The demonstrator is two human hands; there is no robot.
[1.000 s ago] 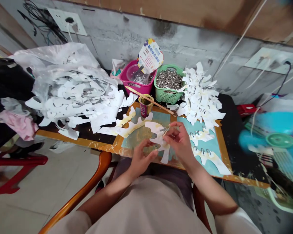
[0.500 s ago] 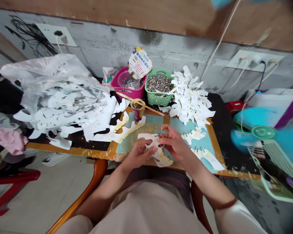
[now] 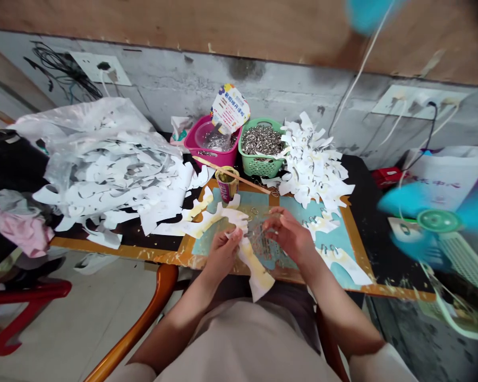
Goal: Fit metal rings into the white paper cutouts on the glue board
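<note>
- Pinched shut on the top end of a paper cutout (image 3: 258, 273) was the left hand (image 3: 223, 250). The cutout's yellow-stained tail hung off the near table edge, over the lap.
- Right hand (image 3: 290, 240) was closed down too, fingertips nipped on what looked like a wire ring (image 3: 258, 232) right at the cutout's top. It was too tiny to be sure.
- The step in hand looked like fitting the ring to the paper. I reckon the next move called for a steady left pinch and fine aim, since that paper was floppy.
- Biggest thing around was a plastic bag of cutouts (image 3: 103, 159), spilling over the table's left side.
- The work board (image 3: 356, 233) had an orange rim and a teal middle, smeared yellow, and sat under both hands.
- A loose stack of cutouts (image 3: 314, 164) sat just right of the baskets.
- The green basket (image 3: 258, 165) was heaped with rings, with a pink basket (image 3: 195, 144) touching its left.
- A small cup (image 3: 227, 185) had a stick (image 3: 242, 178) lying across it.
- As for writing, the printed card (image 3: 231, 109) in the pink basket had colourful lettering I couldn't read. The red characters on the white bag (image 3: 442, 170) were too blurred as well.
</note>
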